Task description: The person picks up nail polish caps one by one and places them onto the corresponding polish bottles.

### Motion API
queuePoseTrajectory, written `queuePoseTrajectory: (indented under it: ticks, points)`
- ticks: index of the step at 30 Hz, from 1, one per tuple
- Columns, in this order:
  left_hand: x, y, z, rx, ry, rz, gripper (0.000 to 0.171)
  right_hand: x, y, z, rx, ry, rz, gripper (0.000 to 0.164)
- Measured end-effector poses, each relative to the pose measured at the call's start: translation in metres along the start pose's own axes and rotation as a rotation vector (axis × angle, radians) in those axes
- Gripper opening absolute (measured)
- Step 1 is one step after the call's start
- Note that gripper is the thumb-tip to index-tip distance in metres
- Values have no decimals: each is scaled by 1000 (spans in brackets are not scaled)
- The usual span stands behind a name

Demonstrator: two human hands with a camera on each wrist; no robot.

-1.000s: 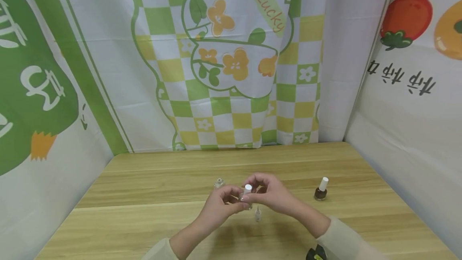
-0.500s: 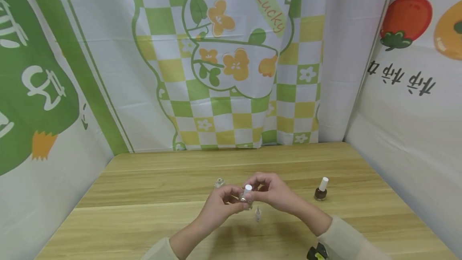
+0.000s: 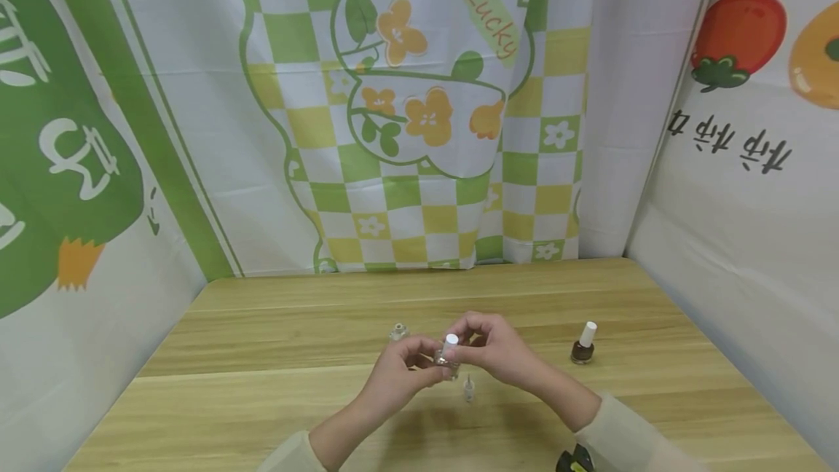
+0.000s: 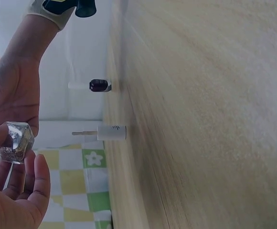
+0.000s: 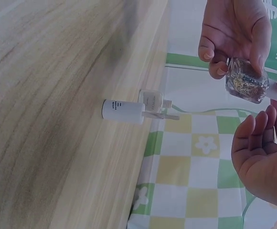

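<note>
I grip the glitter bottle [image 5: 245, 82] upright in my left hand [image 3: 404, 371] above the bench [image 3: 262, 399], seemingly to steady it while my right hand [image 3: 493, 349] pinches its white cap [image 3: 451, 341].

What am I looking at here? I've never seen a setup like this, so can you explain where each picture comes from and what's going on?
There's no robot here, just a person's two bare hands. The biggest picture comes from a camera worn on the head, looking forward and down. The two smaller pictures, which look turned sideways, come from cameras on the left and right wrists.

The left hand grips the glass of a small glittery bottle, while the right hand pinches its white cap.

On the wooden table stand an open clear bottle, a brush cap with its brush pointing up, and, off to the right, a dark bottle with its cap on. They look like nail polish.
</note>
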State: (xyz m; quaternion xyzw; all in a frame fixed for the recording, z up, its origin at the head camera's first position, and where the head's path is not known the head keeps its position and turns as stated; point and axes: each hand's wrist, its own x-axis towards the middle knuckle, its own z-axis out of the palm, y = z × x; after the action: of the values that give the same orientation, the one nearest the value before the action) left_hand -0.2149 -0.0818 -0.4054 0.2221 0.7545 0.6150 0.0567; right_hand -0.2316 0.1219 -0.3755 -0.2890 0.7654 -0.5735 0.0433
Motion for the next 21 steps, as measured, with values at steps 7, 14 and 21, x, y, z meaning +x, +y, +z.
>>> queuePoseTrajectory:
  ticks: [7,14,21]
  points:
    - [1,-1,2,7,5,8,25,-1,1,0,2,19,1,14]
    - [2,-2,3,4,23,2,25,-1,1,1,-5,48,3,16]
    - [3,1,4,8,27,5,25,-2,2,0,-9,60,-17,16]
